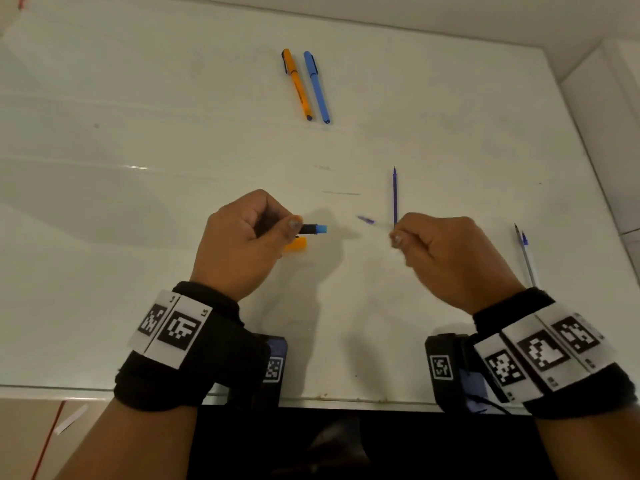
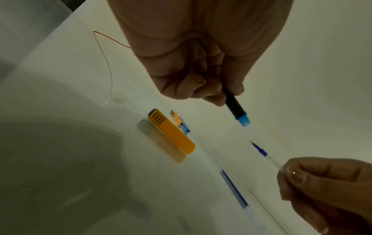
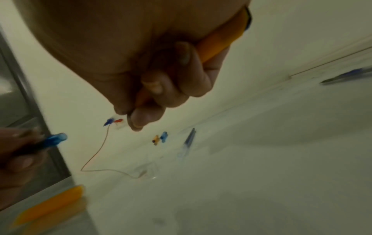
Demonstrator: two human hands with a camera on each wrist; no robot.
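Raised, fists curled, over the surface [image 1: 138, 140]
Left hand [image 1: 242, 240] grips a black pen piece [image 1: 313, 229]; right hand's [image 1: 450, 258] fingers [image 2: 298, 176] pinch a refill [image 2: 265, 155].

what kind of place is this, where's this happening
Most likely a desk or work table indoors: a plain white tabletop running up to a wall, an orange pen and a blue pen lying on it, and a loose blue refill nearby.

White table [image 1: 104, 150]: pens [image 1: 317, 88], refill [image 1: 394, 195]
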